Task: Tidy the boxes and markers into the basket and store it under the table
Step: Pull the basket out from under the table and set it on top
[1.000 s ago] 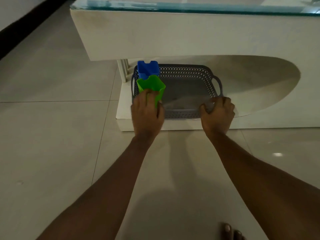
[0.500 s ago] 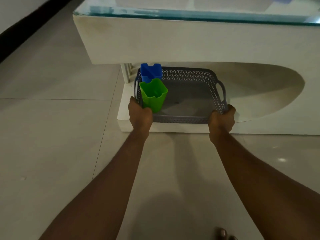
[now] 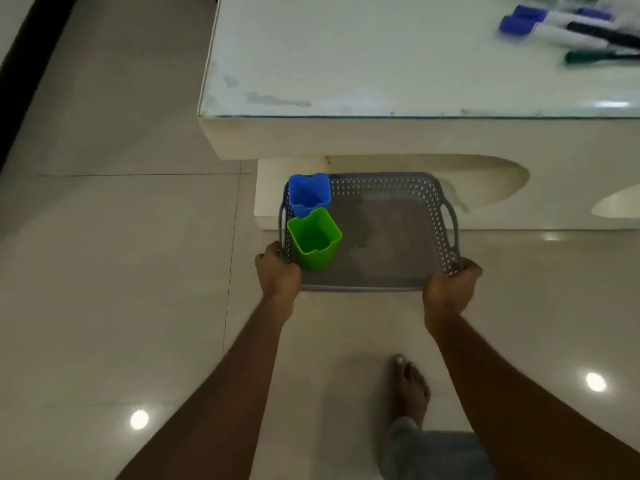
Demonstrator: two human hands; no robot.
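Pale glossy floor tiles surround a low white table with a glass top. The left hand grips the grey perforated basket at its near left corner, and the right hand grips its near right corner. Just beyond the left hand, inside the basket, stands the green box, with the blue box behind it. Markers lie on the tabletop far beyond the right hand.
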